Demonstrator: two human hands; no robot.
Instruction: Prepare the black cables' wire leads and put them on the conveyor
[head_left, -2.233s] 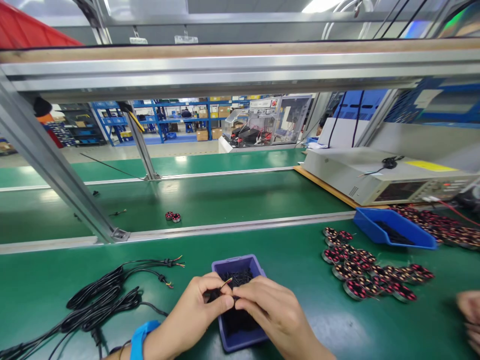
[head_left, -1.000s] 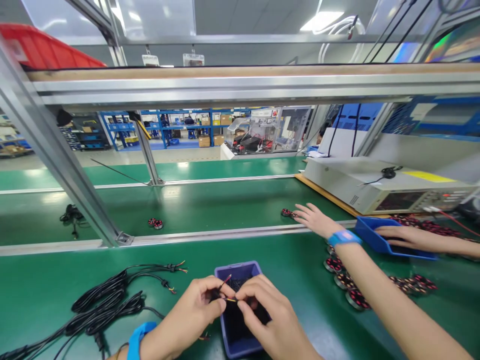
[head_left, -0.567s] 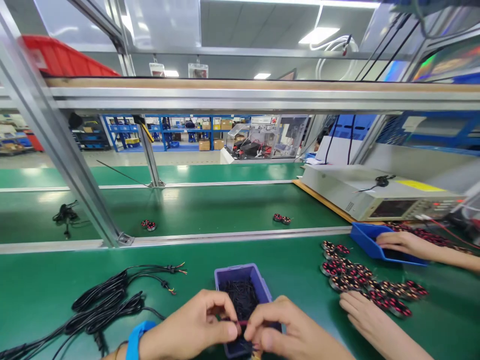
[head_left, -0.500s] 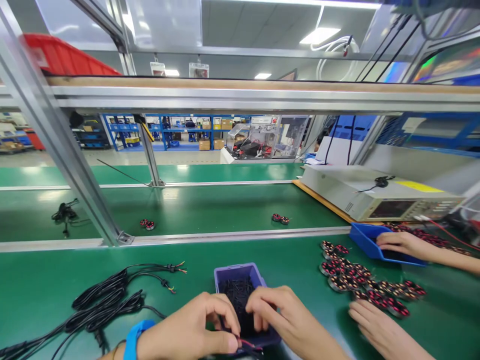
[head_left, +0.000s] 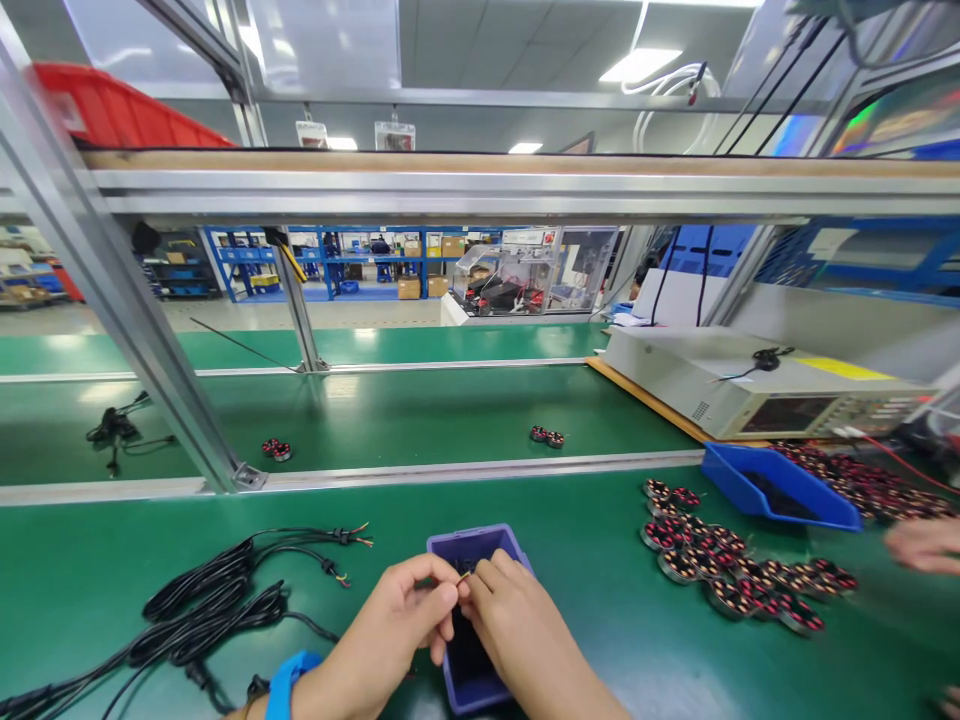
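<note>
Above a purple bin (head_left: 480, 700), my left hand (head_left: 397, 625) and my right hand (head_left: 517, 620) meet at their fingertips. My left hand, with a blue band at the wrist, pinches a thin wire (head_left: 463, 577) whose yellowish bit shows between the two hands. The fingers of my right hand are closed at the same spot, and what they hold is hidden. Small black pieces (head_left: 466, 546) lie inside the bin, partly covered by my hands. To the left, black cables (head_left: 217, 590) with stripped wire ends lie coiled on the green table.
Copper-and-red motor coils (head_left: 720, 560) cluster on the right, near a blue bin (head_left: 780, 490). A co-worker's hand (head_left: 926, 545) is at the right edge. A grey instrument (head_left: 750, 390) stands behind. A metal post (head_left: 165, 350) rises on the left.
My right hand has come up from the bin to meet my left fingertips, and my left hand has shifted up and left. The co-worker's hands have withdrawn rightward from the blue bin and coils.
</note>
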